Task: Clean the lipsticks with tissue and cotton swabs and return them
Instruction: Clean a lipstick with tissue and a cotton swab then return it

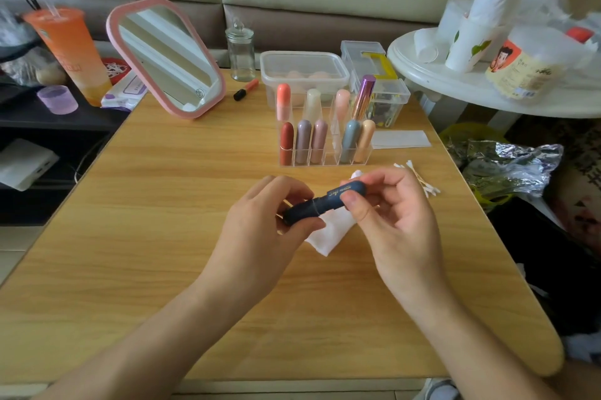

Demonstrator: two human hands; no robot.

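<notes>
A dark blue lipstick [325, 202] with gold lettering is held level above the middle of the wooden table [162, 237]. My left hand [260, 230] grips its base end and my right hand [390, 214] pinches its cap end. A white tissue [331, 230] lies under the lipstick, partly hidden by both hands. Behind stands a clear organiser [325, 142] with several capped lipsticks in it. Cotton swabs [419, 178] lie on the table to the right of my right hand.
A pink-framed mirror [166, 58] leans at the back left, with an orange drink cup [71, 48] beside it. A glass jar [240, 51], clear plastic boxes [302, 74] and a loose orange lip pen [245, 89] stand behind the organiser. A white side table [487, 87] crowds the right.
</notes>
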